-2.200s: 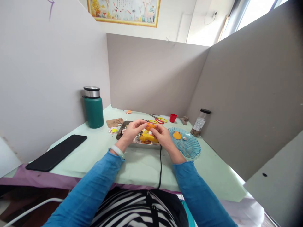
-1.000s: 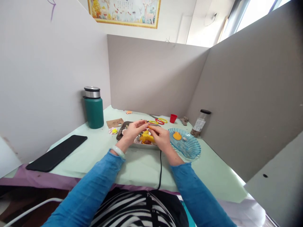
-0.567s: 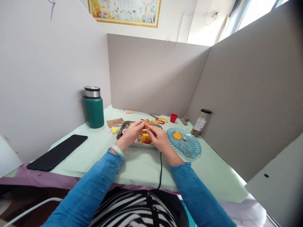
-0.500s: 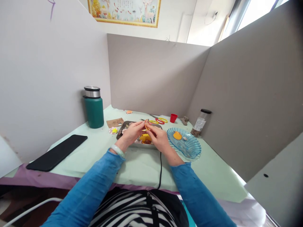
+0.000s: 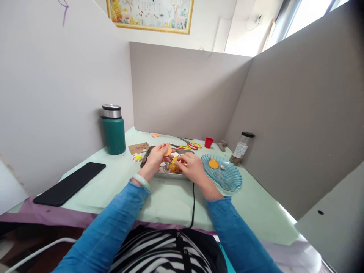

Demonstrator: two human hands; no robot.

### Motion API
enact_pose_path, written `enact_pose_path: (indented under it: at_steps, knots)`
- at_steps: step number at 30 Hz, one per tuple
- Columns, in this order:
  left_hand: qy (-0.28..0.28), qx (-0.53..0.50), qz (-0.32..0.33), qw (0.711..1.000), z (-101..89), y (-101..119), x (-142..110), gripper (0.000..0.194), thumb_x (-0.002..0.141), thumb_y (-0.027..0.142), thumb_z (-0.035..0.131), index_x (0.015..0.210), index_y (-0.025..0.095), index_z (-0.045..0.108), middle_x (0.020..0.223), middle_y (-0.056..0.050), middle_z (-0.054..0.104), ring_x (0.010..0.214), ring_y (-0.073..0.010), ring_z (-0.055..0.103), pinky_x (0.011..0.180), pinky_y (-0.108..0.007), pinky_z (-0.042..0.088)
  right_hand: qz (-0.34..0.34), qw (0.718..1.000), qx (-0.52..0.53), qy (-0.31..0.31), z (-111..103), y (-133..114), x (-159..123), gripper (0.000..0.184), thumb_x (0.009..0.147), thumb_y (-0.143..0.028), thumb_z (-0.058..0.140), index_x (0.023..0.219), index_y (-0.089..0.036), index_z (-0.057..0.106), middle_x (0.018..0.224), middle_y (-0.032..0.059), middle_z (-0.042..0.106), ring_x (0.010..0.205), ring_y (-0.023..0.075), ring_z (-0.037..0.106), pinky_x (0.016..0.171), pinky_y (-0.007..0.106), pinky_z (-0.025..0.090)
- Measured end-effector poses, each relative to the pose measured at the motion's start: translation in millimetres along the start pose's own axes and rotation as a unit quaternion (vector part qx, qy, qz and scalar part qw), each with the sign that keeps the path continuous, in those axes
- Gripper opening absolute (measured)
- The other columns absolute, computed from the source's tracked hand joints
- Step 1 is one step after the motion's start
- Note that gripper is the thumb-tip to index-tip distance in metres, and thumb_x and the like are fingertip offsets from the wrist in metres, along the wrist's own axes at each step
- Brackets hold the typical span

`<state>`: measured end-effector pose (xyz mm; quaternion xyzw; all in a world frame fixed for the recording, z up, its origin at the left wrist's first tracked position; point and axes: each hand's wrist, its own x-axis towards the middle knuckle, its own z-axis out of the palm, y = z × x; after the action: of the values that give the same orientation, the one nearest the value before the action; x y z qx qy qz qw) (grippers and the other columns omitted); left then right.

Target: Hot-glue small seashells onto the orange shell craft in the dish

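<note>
My left hand (image 5: 156,158), above the left part of a metal tray (image 5: 172,175), is closed on a flat orange piece (image 5: 167,151) with a small red spot near its top. Inside the tray, the fingertips of my right hand (image 5: 191,165) are pinched on the edge of a yellow piece (image 5: 172,164). White, brown and orange bits lie around it, partly hidden by my hands. To the right, a blue scalloped glass plate (image 5: 227,183) bears an orange shell-shaped piece (image 5: 213,163) and a small speckled piece (image 5: 223,167).
Scissors (image 5: 195,145) and a red cup (image 5: 208,142) lie behind the tray. A green bottle (image 5: 113,135), brown card (image 5: 138,148) and black mat (image 5: 71,183) are leftward. A clear jar (image 5: 241,148) stands by the right partition. A black cable (image 5: 193,204) runs toward me.
My hands have moved apart. The left keeps the orange piece, now turned flat and shifted left; the right has dropped into the tray to the yellow piece, which now looks tilted.
</note>
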<state>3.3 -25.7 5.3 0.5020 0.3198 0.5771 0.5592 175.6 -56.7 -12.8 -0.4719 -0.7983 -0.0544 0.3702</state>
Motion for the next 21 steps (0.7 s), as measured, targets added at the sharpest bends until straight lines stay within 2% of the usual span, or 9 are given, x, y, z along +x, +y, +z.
enact_pose_path:
  at_steps: [5, 9, 11, 13, 15, 18, 21]
  knots:
    - [0.021, 0.058, 0.024, 0.998, 0.6, 2.2, -2.2, 0.027, 0.076, 0.033, 0.071, 0.084, 0.014, 0.055, 0.084, -0.01, 0.071, 0.05, -0.0098, 0.059, 0.042, -0.02, 0.042, 0.083, 0.989, -0.063, -0.107, -2.9, 5.1, 1.6, 0.033, 0.08, -0.048, 0.069, 0.1, -0.022, 0.069, 0.103, 0.008, 0.062, 0.096, 0.0227, 0.058, 0.074, 0.03, 0.042]
    - [0.029, 0.089, 0.051, 0.994, 2.6, 3.4, -3.6, 0.023, 0.076, 0.034, 0.068, 0.08, 0.013, 0.058, 0.079, -0.007, 0.07, 0.047, -0.0078, 0.056, 0.039, -0.019, 0.037, 0.149, 0.974, -0.079, -0.148, -4.9, 2.3, 5.7, 0.041, 0.077, -0.049, 0.069, 0.108, -0.022, 0.066, 0.107, 0.0107, 0.066, 0.093, 0.0266, 0.062, 0.07, 0.031, 0.041]
    - [0.041, 0.104, 0.059, 0.992, 3.6, 3.9, -3.7, 0.023, 0.077, 0.031, 0.066, 0.09, 0.013, 0.059, 0.078, -0.005, 0.069, 0.046, -0.008, 0.055, 0.039, -0.019, 0.036, 0.178, 0.965, -0.088, -0.17, -5.7, 0.1, 7.5, 0.045, 0.076, -0.052, 0.068, 0.109, -0.021, 0.066, 0.102, 0.0125, 0.069, 0.091, 0.0294, 0.064, 0.068, 0.032, 0.041]
    - [0.049, 0.11, 0.065, 0.991, 4.2, 4.2, -3.7, 0.033, 0.077, 0.027, 0.065, 0.106, 0.014, 0.054, 0.082, -0.005, 0.07, 0.045, -0.0082, 0.057, 0.038, -0.019, 0.037, 0.191, 0.96, -0.09, -0.185, -5.8, -1.7, 8.0, 0.045, 0.076, -0.053, 0.068, 0.108, -0.021, 0.066, 0.099, 0.0134, 0.071, 0.09, 0.0313, 0.065, 0.067, 0.033, 0.041]
    - [0.054, 0.108, 0.072, 0.99, 4.1, 4.1, -3.5, 0.042, 0.077, 0.024, 0.064, 0.114, 0.015, 0.048, 0.089, -0.006, 0.07, 0.046, -0.0089, 0.059, 0.039, -0.02, 0.038, 0.185, 0.962, -0.083, -0.183, -5.0, -2.4, 7.2, 0.04, 0.078, -0.05, 0.066, 0.107, -0.022, 0.067, 0.099, 0.0134, 0.072, 0.09, 0.0317, 0.065, 0.067, 0.033, 0.041]
    - [0.057, 0.109, 0.079, 0.989, 2.8, 3.2, -2.6, 0.042, 0.078, 0.022, 0.062, 0.115, 0.016, 0.044, 0.095, -0.008, 0.07, 0.048, -0.01, 0.061, 0.039, -0.02, 0.039, 0.169, 0.972, -0.061, -0.152, -2.8, -0.3, 5.5, 0.031, 0.085, -0.041, 0.059, 0.108, -0.022, 0.067, 0.098, 0.013, 0.072, 0.091, 0.0307, 0.066, 0.069, 0.033, 0.042]
    - [0.059, 0.109, 0.081, 0.989, 1.5, 1.8, -1.3, 0.038, 0.078, 0.022, 0.06, 0.111, 0.017, 0.043, 0.093, -0.007, 0.07, 0.047, -0.0096, 0.06, 0.04, -0.02, 0.039, 0.194, 0.978, 0.006, -0.074, -1.6, 6.0, 6.7, 0.029, 0.089, -0.039, 0.053, 0.109, -0.022, 0.066, 0.095, 0.0112, 0.072, 0.09, 0.0279, 0.065, 0.073, 0.034, 0.043]
